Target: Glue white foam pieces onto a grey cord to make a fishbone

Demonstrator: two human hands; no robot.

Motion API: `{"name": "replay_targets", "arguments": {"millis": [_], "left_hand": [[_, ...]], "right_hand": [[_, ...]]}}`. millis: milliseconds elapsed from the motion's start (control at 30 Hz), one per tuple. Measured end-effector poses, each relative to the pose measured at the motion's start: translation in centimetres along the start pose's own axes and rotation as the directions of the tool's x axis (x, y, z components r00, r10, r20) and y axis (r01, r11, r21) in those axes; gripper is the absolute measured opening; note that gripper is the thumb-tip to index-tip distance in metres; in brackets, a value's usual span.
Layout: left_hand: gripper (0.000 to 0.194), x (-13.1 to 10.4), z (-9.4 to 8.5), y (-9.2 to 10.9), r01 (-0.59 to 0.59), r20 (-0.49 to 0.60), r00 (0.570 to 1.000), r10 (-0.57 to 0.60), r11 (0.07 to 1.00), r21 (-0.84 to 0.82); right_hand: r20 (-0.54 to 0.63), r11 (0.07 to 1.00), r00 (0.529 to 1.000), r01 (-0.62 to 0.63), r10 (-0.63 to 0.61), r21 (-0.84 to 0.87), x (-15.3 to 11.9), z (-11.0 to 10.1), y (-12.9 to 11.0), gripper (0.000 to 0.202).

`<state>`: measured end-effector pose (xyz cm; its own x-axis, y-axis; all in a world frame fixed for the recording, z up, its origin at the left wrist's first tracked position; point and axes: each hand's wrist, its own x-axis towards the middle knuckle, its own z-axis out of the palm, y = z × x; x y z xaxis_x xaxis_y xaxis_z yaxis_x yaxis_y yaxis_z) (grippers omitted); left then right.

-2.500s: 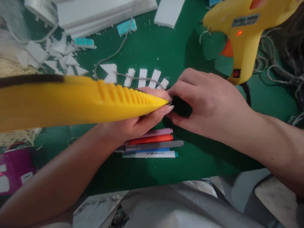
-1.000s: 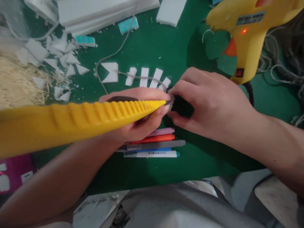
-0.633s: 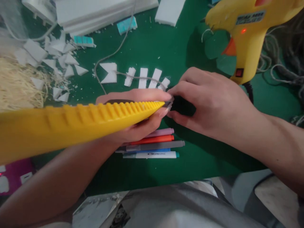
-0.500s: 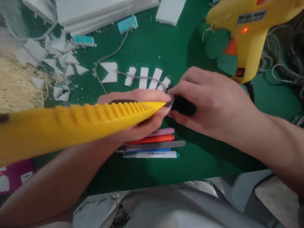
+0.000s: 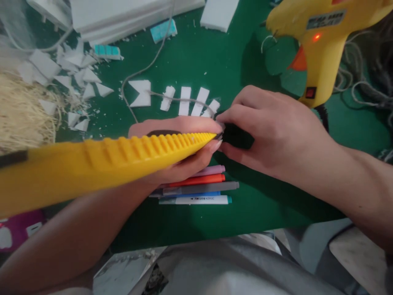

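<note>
A yellow utility knife with a ridged handle reaches in from the left, its dark tip pointing right. My left hand is closed around its front part. Fingertips of my right hand are pinched together right at the tip, beside the left thumb. Whatever small pale piece sits between them is mostly hidden. A thin grey cord curves across the table and ends at my fingers. Just beyond my hands lie white foam strips and a notched foam piece. Several markers lie below my left hand.
A yellow glue gun with a lit red light stands at the upper right, cables behind it. Foam scraps and pale straw-like shreds cover the left. Larger white foam lies at the back.
The knife has slid slightly to the right with its tip still between my hands. My right hand keeps almost the same place.
</note>
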<state>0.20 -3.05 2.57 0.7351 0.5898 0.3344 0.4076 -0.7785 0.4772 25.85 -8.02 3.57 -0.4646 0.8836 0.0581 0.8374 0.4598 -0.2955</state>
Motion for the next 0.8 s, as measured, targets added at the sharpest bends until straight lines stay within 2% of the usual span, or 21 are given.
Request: {"name": "replay_targets", "arguments": {"millis": [267,367,467,667,800], "left_hand": [[0.022,0.3,-0.4,0.0,-0.035,0.014,0.999,0.035,0.999,0.013],[0.021,0.3,-0.3,-0.2,-0.035,-0.023,0.999,0.034,0.999,-0.036],[0.025,0.2,-0.3,-0.5,-0.045,-0.002,0.999,0.045,0.994,-0.102],[0.02,0.5,-0.4,0.1,-0.016,0.001,1.0,0.017,0.999,-0.044],[0.018,0.7,-0.3,0.6,-0.041,-0.016,0.999,0.041,0.999,-0.016]], "right_hand": [[0.019,1.0,0.999,-0.027,0.027,-0.002,0.0,-0.2,-0.2,0.025],[0.027,1.0,0.999,-0.026,0.026,-0.01,0.1,-0.2,-0.1,0.027],[0.008,1.0,1.0,-0.009,0.009,-0.024,0.0,0.0,0.0,0.03],[0.019,1.0,1.0,-0.019,0.019,-0.008,0.0,-0.1,-0.1,0.025],[0.031,0.999,0.999,-0.013,0.014,-0.033,0.0,-0.2,0.0,0.027]]}}
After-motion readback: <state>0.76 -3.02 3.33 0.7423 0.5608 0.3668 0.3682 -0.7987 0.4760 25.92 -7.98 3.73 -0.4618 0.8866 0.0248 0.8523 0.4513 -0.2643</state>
